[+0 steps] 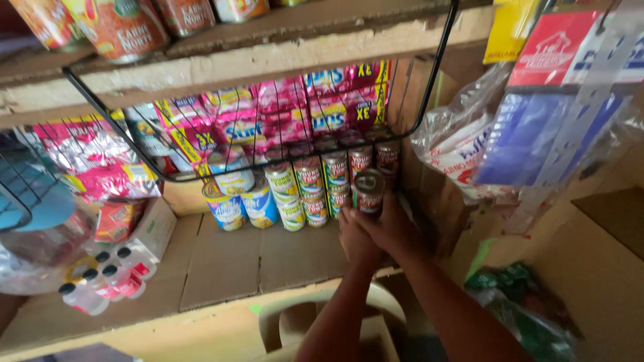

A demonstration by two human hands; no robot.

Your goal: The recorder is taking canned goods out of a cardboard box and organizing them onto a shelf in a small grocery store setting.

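Both my hands reach onto a wooden shelf (pixel 228 268) stocked with tins. My right hand (pixel 389 224) and my left hand (pixel 354 236) close together around a small red-labelled tin with a pull-tab lid (pixel 368 190) at the front right of the stack. Behind it stand rows of similar stacked tins (pixel 322 181) with red and green labels. To the left are blue-and-yellow tins (pixel 241 204). Pink sachet packs (pixel 288 110) hang above them, behind a black wire basket (pixel 282 157).
Small clear bottles with black caps (pixel 107 278) stand at the shelf's left front, beside a white box (pixel 157 231). Larger tins (pixel 121 27) sit on the shelf above. Plastic bags of goods (pixel 469 144) hang at the right. A beige plastic chair (pixel 315 325) is below.
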